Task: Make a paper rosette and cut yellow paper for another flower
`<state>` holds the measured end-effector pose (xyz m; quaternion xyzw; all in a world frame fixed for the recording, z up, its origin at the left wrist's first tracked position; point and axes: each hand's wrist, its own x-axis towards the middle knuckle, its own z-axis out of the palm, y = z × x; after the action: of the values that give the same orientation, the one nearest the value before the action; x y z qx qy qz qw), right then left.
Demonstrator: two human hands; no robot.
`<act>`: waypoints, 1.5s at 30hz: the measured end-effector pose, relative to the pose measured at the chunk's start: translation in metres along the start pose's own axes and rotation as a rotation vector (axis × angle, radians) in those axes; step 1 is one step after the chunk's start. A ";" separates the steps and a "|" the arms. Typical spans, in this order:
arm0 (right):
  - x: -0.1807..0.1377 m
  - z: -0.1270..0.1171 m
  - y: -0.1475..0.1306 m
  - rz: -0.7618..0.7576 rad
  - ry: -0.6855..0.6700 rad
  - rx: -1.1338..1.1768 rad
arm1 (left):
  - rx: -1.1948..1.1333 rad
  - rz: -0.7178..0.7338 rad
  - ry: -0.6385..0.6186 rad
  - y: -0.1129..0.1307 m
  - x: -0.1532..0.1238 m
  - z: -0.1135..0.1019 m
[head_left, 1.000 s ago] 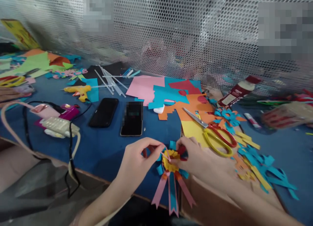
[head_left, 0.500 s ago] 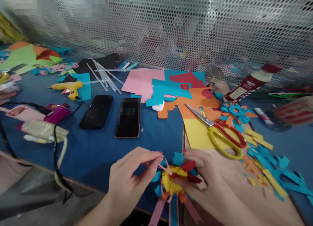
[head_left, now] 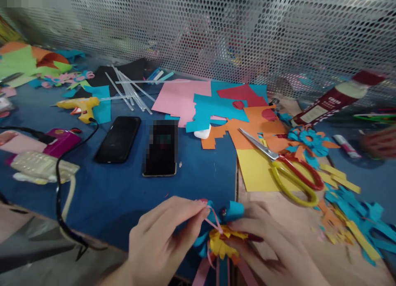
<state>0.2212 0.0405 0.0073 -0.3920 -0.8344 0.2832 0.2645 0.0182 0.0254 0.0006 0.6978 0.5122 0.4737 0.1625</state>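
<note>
Near the table's front edge is a paper flower [head_left: 223, 244] with a ruffled yellow centre, blue looped petals and pink and blue strips hanging below. My left hand [head_left: 170, 232] is closed in a pinch on a thin pink paper strip [head_left: 213, 222], which bends down to the yellow centre. On the other side, my right hand [head_left: 272, 240] grips the flower, with thumb and fingers at the edge of its centre. The right hand covers part of the petals. Scissors [head_left: 278, 158] with red and yellow handles lie beyond my right hand on yellow and orange paper.
Two phones [head_left: 119, 139] lie left of centre. A yellow glue gun [head_left: 80, 106], its cable and a power strip [head_left: 43, 166] sit at the left. Coloured paper sheets [head_left: 182, 96] and glue sticks [head_left: 130, 88] lie before a perforated metal panel [head_left: 201, 34]. A bottle [head_left: 337, 98] and another person's hand [head_left: 379, 142] are at right.
My right hand's fingers have shifted over the yellow centre, covering the red petals more. The left hand keeps its pinch on the pink strip. The view has turned slightly left.
</note>
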 end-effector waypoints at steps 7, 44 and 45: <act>0.007 -0.006 -0.001 -0.158 0.012 -0.021 | 0.030 0.125 0.125 0.002 0.005 0.002; 0.003 -0.002 -0.001 -0.082 0.003 0.071 | 0.260 0.261 -0.076 0.001 -0.007 -0.002; 0.003 -0.002 -0.001 -0.083 0.008 0.071 | 0.262 0.268 -0.073 0.001 -0.007 -0.002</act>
<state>0.2203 0.0430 0.0093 -0.3487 -0.8382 0.2999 0.2931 0.0166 0.0184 -0.0016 0.7919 0.4655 0.3946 0.0241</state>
